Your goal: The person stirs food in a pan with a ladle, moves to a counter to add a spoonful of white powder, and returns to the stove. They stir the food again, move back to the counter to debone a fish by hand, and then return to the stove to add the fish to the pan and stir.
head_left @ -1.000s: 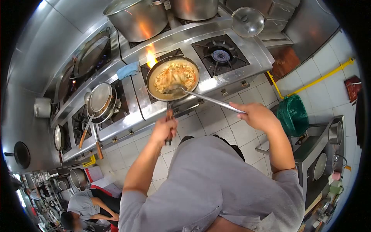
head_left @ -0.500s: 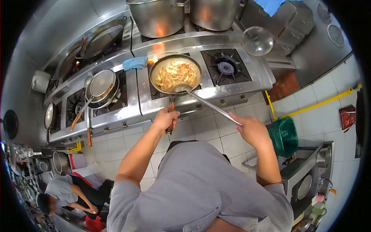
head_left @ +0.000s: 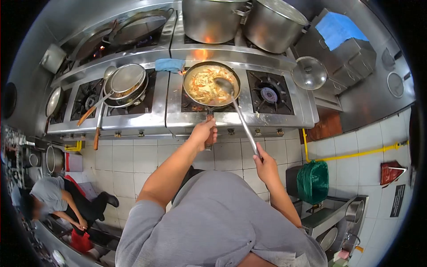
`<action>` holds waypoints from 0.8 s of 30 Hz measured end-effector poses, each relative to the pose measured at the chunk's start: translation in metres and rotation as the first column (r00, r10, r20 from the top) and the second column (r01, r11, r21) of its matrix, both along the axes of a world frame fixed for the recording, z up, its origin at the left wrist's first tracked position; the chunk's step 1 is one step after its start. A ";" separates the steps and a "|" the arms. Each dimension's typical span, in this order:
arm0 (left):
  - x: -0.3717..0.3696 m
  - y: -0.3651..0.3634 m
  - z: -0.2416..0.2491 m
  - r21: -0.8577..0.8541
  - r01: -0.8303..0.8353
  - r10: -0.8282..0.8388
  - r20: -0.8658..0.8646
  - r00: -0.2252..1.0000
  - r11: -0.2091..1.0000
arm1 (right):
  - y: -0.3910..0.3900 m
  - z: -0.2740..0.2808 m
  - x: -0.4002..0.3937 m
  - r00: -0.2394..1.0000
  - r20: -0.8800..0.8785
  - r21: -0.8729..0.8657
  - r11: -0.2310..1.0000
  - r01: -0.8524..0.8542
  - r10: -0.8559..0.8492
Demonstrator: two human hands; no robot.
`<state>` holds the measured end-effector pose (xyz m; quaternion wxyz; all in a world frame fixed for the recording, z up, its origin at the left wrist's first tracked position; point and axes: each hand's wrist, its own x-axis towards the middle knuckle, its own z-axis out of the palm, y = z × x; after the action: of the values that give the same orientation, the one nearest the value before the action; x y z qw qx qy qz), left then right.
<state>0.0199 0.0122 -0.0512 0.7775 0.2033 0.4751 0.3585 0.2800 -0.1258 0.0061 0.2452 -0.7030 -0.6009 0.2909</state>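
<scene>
A frying pan (head_left: 236, 95) sits over a burner on the steel stove, with flame at its left edge. Sliced, saucy food (head_left: 202, 84) in yellow and orange covers its base. My left hand (head_left: 203, 132) is closed around the pan's brown handle (head_left: 210, 116). In my right hand (head_left: 267, 168) I grip the end of a long metal ladle (head_left: 241, 119). Its bowl is dipped among the food on the pan's right side.
Right of the pan is a bare burner (head_left: 268, 93). Strainers over a pan (head_left: 128, 79) stand left, their handles jutting past the stove edge. Large pots (head_left: 213, 22) rise behind, near a blue cloth (head_left: 170, 65). A green-lined bin (head_left: 313, 182) stands right; a person (head_left: 58, 198) sits lower left.
The ladle has swung from the pan's near rim up into the food, and its shaft is steeper. My right hand has come down and inward. My left hand still grips the handle.
</scene>
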 end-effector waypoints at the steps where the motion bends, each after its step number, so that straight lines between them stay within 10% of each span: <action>1: -0.004 0.000 0.000 0.000 -0.008 0.008 0.000 1.000 1.000 | 0.008 0.001 -0.005 0.997 0.070 -0.047 0.998 0.029 -0.025; 5: -0.007 -0.005 -0.004 -0.123 0.008 0.017 0.202 0.979 0.992 | 0.075 -0.029 -0.041 0.962 0.273 -0.165 0.986 0.013 0.033; 10: -0.029 0.010 0.002 -0.120 0.110 -0.113 -0.019 0.993 0.987 | 0.134 -0.033 -0.055 0.941 0.255 -0.149 0.971 -0.188 0.222; 14: -0.057 0.032 0.007 -0.133 0.211 -0.230 -0.145 0.962 0.968 | 0.127 0.040 -0.009 0.707 0.520 -0.345 0.876 -0.338 0.478; 18: -0.054 0.041 -0.030 -0.015 0.127 -0.128 -0.131 0.983 0.992 | 0.114 0.092 0.022 0.424 0.842 -0.187 0.918 -0.350 0.333; 22: -0.009 -0.054 -0.005 0.153 0.234 -0.158 -0.394 0.905 0.960 | 0.071 0.131 0.028 0.484 0.825 -0.198 0.951 -0.237 0.292; 24: -0.008 -0.092 0.019 0.041 0.223 -0.197 -0.330 0.923 0.974 | 0.045 0.145 0.057 0.786 0.435 -0.236 0.898 -0.372 0.440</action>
<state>0.0121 -0.0794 -0.0325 0.7143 0.3391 0.5575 0.2531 0.3371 -0.0804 0.1516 -0.0281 -0.6218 -0.7580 0.1951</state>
